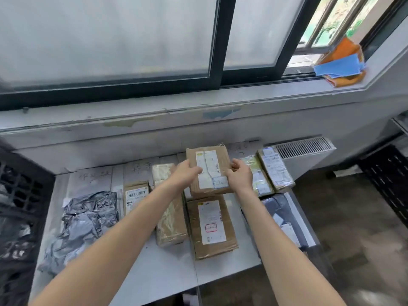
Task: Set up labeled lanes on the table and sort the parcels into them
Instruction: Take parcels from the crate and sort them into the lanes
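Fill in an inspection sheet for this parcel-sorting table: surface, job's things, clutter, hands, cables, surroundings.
Surface: white table, paper labels along its far edge.
Job's things: held box in the middle; second box nearer; grey bag, small box, long parcel left; wrapped parcels right.
Clutter: cloths on the windowsill.
Hands: left hand and right hand grip the held box's sides.
Cables: nothing seen.
Surroundings: window, radiator at right, black crates at left.
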{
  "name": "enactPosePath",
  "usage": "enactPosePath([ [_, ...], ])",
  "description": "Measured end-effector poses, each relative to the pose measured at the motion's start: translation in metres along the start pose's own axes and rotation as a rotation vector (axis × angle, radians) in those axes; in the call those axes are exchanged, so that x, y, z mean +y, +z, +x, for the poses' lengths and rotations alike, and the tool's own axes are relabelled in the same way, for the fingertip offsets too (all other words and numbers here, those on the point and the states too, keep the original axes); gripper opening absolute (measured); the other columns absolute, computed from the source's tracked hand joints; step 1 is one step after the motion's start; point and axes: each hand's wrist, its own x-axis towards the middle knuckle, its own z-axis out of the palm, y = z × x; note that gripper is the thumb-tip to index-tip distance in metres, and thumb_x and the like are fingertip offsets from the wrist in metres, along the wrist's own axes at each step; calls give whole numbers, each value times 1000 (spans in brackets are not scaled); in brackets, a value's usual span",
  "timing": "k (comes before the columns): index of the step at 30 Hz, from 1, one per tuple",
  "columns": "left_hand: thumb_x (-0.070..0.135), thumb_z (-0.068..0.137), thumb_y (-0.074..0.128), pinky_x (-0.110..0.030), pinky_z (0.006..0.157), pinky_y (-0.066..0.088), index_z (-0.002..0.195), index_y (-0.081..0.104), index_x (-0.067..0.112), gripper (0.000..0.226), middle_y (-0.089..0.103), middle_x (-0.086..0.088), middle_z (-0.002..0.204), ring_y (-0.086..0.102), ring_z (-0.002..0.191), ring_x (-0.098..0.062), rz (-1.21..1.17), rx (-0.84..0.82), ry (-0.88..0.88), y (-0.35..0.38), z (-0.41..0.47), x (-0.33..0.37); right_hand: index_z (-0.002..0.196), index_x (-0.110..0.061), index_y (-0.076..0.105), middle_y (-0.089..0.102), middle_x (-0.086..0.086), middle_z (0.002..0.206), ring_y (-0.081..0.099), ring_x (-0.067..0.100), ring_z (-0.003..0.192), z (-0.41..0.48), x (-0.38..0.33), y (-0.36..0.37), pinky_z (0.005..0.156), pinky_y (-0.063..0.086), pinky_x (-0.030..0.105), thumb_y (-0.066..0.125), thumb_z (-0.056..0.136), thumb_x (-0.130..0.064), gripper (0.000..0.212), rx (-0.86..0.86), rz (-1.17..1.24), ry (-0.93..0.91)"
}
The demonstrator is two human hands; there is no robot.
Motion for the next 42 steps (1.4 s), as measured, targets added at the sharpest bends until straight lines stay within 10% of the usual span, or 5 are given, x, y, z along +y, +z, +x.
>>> enactPosePath([
  [5, 14, 99, 48, -26, 87, 44, 143, 48, 16, 44, 54, -4, 144, 55, 124, -23, 121, -103, -50, 34, 2, -13, 135, -11, 58, 64, 8, 132, 60, 24, 116, 4, 27, 11, 96, 51, 37, 59, 96, -9, 40, -54, -111, 19],
  [42, 15, 101, 42, -40, 110, 38, 150, 35, 14, 50, 35, -11, 157, 42, 131, -26, 301, -174, -173, 75, -54, -60, 117, -9, 62, 66, 10, 119, 61, 25, 104, -50, 86, 8, 83, 49, 35, 58, 93, -19, 26, -13, -237, 120],
])
